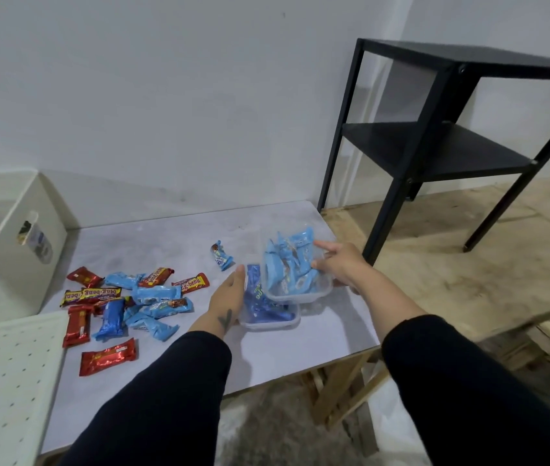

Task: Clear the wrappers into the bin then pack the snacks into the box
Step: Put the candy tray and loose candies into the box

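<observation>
**Two boxes in hand, loose snacks waiting to the left**

We see two clear plastic boxes at the right part of the counter [199, 230]. The upper box [295, 264], tilted and crammed with light-blue packets, rests partly on the lower box [268, 311], which holds dark-blue packets. Our right hand [341, 264] grips the upper box's right rim, fingers [325, 245] curled over its edge. Our left hand [228, 294] lies flat against the lower box's left wall, fingers extended; whether they clasp it we cannot tell.

The loose snacks [129, 301], red and blue bars, lie scattered well to the left of both hands, their long axes pointing all ways. One stray blue packet [222, 254] sits just beyond the left fingertips, long axis running away from us. The left hand is clearly the nearer to the pile.

The white bin [11, 237] stands at the counter's far left. Both forearms reach forward, sleeved in black, wrists nearly level.

Our judgement: the wrapper step looks finished and packing is under way; the next reach goes left.
</observation>
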Available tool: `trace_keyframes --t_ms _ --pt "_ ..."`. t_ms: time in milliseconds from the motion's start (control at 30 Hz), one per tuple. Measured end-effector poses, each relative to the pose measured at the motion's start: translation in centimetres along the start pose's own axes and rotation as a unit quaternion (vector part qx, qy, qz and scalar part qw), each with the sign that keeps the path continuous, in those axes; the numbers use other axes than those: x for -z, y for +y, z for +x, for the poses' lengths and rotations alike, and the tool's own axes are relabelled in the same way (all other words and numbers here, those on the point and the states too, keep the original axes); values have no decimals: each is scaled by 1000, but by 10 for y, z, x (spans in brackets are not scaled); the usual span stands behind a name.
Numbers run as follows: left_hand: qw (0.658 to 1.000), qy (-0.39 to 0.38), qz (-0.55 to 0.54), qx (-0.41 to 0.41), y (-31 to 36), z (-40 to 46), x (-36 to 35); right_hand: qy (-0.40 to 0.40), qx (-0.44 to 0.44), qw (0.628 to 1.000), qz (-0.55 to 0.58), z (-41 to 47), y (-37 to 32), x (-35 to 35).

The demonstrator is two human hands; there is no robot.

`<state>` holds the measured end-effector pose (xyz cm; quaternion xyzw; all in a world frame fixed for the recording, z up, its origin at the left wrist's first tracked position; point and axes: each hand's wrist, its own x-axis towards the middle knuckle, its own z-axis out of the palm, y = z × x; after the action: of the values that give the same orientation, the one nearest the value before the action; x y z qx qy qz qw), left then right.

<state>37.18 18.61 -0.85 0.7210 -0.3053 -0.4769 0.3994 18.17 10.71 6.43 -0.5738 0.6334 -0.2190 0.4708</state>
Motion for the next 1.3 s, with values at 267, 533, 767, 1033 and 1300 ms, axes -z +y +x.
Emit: trace_keyframes --t_ms 267,533,767,1033,1300 --pt "999 -35 -33 -2 0 6 10 -83 -6 997 -3 -1 15 -55" --pt "998 -40 -40 -2 9 7 19 -111 -40 990 75 -2 8 -65" --pt "996 28 -7 -86 56 -5 100 -144 35 989 19 -9 -84 -88" --pt "977 132 -4 -169 111 -38 275 -180 164 970 11 -40 -229 -197" --pt "964 182 20 -194 102 -34 455 -210 212 953 50 -79 -331 -341"
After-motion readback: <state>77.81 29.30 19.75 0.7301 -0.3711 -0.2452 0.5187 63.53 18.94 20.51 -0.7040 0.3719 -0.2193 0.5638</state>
